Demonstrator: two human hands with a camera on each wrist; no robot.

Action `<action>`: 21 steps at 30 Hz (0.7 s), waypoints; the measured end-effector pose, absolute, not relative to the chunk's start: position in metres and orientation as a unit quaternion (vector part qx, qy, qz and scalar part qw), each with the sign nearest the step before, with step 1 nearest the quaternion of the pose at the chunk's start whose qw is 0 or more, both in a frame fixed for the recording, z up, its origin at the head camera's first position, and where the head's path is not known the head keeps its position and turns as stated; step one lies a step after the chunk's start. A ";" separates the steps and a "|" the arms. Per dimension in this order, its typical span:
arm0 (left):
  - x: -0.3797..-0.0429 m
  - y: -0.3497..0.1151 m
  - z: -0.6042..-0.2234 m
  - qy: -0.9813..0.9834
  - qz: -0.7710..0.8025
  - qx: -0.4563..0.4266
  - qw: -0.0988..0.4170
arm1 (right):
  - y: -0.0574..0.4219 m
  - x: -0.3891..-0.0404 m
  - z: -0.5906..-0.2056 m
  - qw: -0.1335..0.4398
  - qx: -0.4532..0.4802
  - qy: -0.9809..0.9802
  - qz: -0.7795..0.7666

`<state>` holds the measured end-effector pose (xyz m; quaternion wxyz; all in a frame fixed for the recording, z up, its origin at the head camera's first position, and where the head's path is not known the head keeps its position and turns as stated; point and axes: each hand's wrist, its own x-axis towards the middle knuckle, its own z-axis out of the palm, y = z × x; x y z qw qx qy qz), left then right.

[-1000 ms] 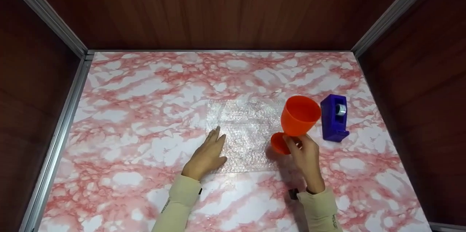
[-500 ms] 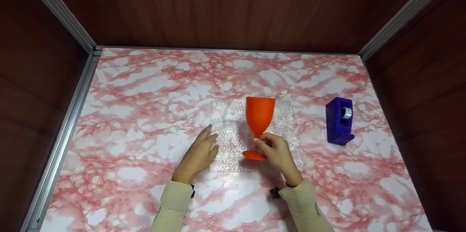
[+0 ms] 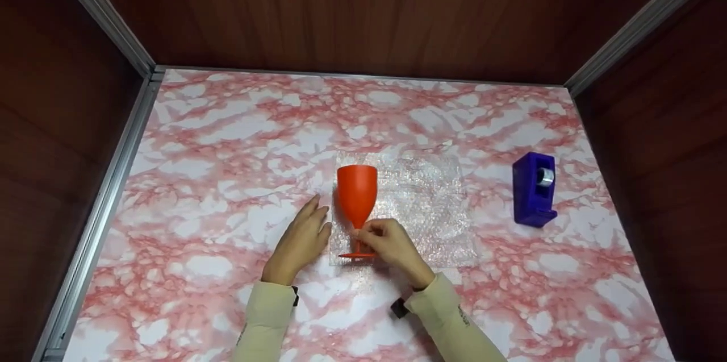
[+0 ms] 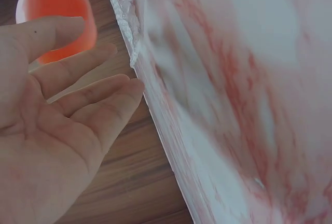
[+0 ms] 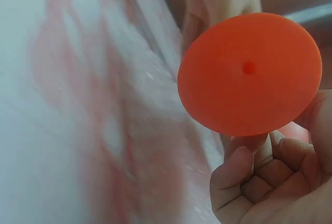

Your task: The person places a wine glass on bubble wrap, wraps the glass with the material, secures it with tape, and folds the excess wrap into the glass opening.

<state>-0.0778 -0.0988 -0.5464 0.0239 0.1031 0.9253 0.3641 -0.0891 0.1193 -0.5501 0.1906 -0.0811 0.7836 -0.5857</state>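
An orange goblet (image 3: 357, 191) lies sideways over the left part of a clear bubble wrap sheet (image 3: 426, 208), its bowl pointing away and its foot towards me. My right hand (image 3: 392, 242) pinches its stem between thumb and fingers. In the right wrist view the goblet's round foot (image 5: 249, 79) faces the camera and covers part of the right hand (image 5: 275, 177). Just left of the sheet, my left hand (image 3: 298, 242) has its fingers extended, beside the goblet and holding nothing. The left wrist view shows the open left palm (image 4: 57, 105) with the goblet's bowl (image 4: 57, 11) behind its fingers.
A purple tape dispenser (image 3: 534, 188) with a roll of clear tape stands to the right of the sheet. The pink and white marbled tabletop (image 3: 227, 152) is bounded by dark wooden walls (image 3: 352, 15) and metal rails (image 3: 102, 203).
My right hand has carried the goblet leftwards across the bubble wrap and turned it from upright-tilted to sideways. The left hand has shifted slightly left, off the sheet.
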 end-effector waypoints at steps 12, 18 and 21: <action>-0.081 -0.095 -0.545 0.923 0.373 0.079 0.050 | 0.108 -0.085 -0.567 0.198 -0.086 0.786 -0.580; -0.089 -0.092 -0.542 0.910 0.401 0.058 0.084 | 0.107 -0.084 -0.566 0.186 -0.095 0.810 -0.548; -0.095 -0.090 -0.542 0.905 0.408 0.050 0.107 | 0.106 -0.084 -0.566 0.179 -0.103 0.820 -0.533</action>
